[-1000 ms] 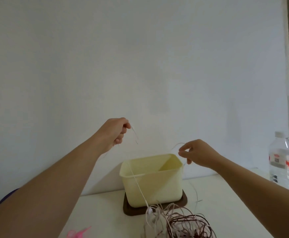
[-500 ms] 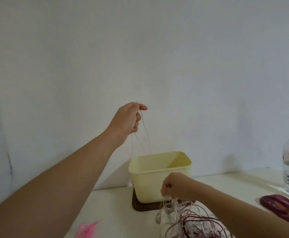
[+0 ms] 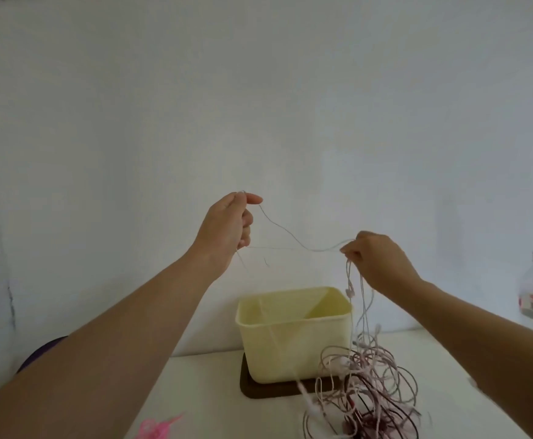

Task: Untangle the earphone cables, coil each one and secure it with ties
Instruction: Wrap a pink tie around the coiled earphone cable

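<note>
Cream tub (image 3: 293, 340), centre, on dark mat (image 3: 252, 388): probable store for coils. Cable tangle (image 3: 366, 394) at tub's 5 o'clock, on table (image 3: 201, 391). Left hand (image 3: 227, 226), tub's 11 o'clock, and right hand (image 3: 377, 261), 1 o'clock: fingertips pinch white strand (image 3: 293, 241), raised apart, presumably drawing it clear.

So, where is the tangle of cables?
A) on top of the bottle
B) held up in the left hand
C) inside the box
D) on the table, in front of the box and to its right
D: the tangle lies on the table, in front of the box and to its right; only a cable rises from it to the right hand.
</note>
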{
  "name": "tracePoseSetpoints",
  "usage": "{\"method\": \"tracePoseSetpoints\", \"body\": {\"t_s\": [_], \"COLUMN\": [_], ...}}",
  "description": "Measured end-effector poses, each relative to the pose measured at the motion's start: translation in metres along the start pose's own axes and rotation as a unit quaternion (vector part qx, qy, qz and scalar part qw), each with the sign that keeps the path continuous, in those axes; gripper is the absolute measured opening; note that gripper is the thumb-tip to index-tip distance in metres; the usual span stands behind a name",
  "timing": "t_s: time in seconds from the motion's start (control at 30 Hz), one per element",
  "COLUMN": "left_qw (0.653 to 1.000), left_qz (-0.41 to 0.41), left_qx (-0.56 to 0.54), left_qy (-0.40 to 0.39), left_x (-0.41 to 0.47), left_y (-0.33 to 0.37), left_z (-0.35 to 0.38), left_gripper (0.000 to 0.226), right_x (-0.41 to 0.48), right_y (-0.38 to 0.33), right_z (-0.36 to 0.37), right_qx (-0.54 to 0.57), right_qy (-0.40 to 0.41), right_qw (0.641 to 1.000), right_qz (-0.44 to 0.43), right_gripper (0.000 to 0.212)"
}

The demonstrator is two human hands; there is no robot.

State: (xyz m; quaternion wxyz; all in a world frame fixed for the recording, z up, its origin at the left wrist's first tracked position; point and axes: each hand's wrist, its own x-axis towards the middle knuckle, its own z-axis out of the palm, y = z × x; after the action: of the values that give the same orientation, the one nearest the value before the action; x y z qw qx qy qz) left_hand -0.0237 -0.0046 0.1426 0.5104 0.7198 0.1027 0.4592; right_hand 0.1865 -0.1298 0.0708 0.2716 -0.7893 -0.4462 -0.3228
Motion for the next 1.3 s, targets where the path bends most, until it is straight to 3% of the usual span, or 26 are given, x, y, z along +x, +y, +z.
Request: {"method": "tracePoseSetpoints", "body": {"t_s": [0.1,0.13,0.2,0.27,0.3,0.37,0.43,0.5,0.6,0.7,0.83,1.0,1.3], "left_qw": [0.999,0.998,0.996,0.995,0.996,0.996,0.995,0.993,0.990,0.988,0.986,0.985,0.989], "left_qz": [-0.001,-0.006,-0.019,-0.033,-0.042,-0.055,-0.063,-0.068,-0.074,-0.077,-0.081,-0.081,-0.062], "left_qx": [-0.041,-0.061,-0.088,-0.088,-0.080,-0.057,-0.037,-0.025,-0.020,-0.021,-0.030,-0.048,-0.079], "left_qy": [0.002,0.003,-0.002,-0.016,-0.026,-0.049,-0.073,-0.096,-0.120,-0.133,-0.141,-0.144,-0.110], "left_x": [0.000,0.000,-0.002,-0.006,-0.009,-0.015,-0.021,-0.026,-0.031,-0.034,-0.037,-0.040,-0.036], "left_y": [0.003,0.004,0.006,0.004,0.002,-0.004,-0.010,-0.015,-0.019,-0.022,-0.026,-0.029,-0.022], "left_z": [0.000,0.000,0.000,0.003,0.005,0.010,0.017,0.023,0.032,0.037,0.040,0.041,0.038], "left_gripper": [0.031,0.031,0.030,0.030,0.030,0.030,0.030,0.031,0.031,0.032,0.031,0.031,0.031], "right_x": [0.009,0.011,0.015,0.010,0.006,-0.003,-0.012,-0.019,-0.026,-0.031,-0.031,-0.034,-0.029], "right_y": [0.002,0.002,0.000,-0.002,-0.002,0.001,0.002,0.001,-0.001,0.001,0.006,0.007,0.007], "right_z": [-0.015,-0.021,-0.030,-0.034,-0.034,-0.031,-0.024,-0.016,-0.005,0.004,0.014,0.007,-0.002], "right_qx": [0.022,0.045,0.103,0.131,0.120,0.073,0.011,-0.058,-0.153,-0.181,-0.138,0.009,0.151], "right_qy": [0.105,0.090,-0.094,-0.330,-0.399,-0.444,-0.438,-0.383,-0.296,-0.274,-0.232,-0.200,-0.172], "right_qw": [0.994,0.995,0.989,0.928,0.900,0.886,0.895,0.919,0.943,0.945,0.963,0.980,0.970], "right_qz": [-0.029,-0.023,0.044,0.115,0.131,0.114,0.081,0.068,0.024,-0.004,-0.014,0.023,0.085], "right_gripper": [0.019,0.022,0.024,0.010,0.007,0.009,0.018,0.027,0.022,0.023,0.019,0.025,0.025]}}
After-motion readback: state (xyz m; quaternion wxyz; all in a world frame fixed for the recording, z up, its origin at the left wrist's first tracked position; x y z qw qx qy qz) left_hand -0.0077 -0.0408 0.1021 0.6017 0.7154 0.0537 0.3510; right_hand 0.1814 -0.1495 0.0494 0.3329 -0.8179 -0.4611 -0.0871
